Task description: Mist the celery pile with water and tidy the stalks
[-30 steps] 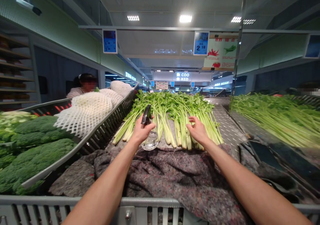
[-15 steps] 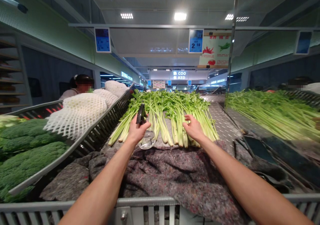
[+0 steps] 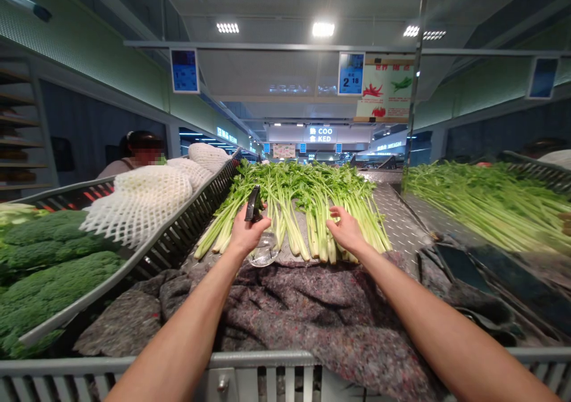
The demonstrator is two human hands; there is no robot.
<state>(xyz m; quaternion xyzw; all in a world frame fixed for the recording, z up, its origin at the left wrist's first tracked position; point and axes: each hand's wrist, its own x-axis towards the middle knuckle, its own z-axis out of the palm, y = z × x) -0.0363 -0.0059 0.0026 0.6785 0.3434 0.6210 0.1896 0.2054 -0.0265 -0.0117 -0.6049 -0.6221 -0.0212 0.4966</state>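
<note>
My left hand (image 3: 248,231) is closed around the neck of a spray bottle with a black trigger head (image 3: 253,204) and a clear bottom (image 3: 264,253). Behind it lies a wide spread of celery (image 3: 289,223), leaves away from me and pale stalk ends toward me. Over the stalks on the right, my right hand (image 3: 344,228) is held with fingers loosely bent and apart, nothing visible in it. Whether it touches the celery I cannot tell.
A grey-brown felt blanket (image 3: 285,307) drapes over the front rail (image 3: 263,360). At left, a slatted divider (image 3: 156,232) borders broccoli (image 3: 40,280) and white foam netting (image 3: 143,197). A mirror (image 3: 482,212) stands at right. Beyond the netting is a person (image 3: 116,165).
Hardly anything differs. Both hands keep their places over the celery, the view shifts very slightly, and the person at left has moved a little to the left.
</note>
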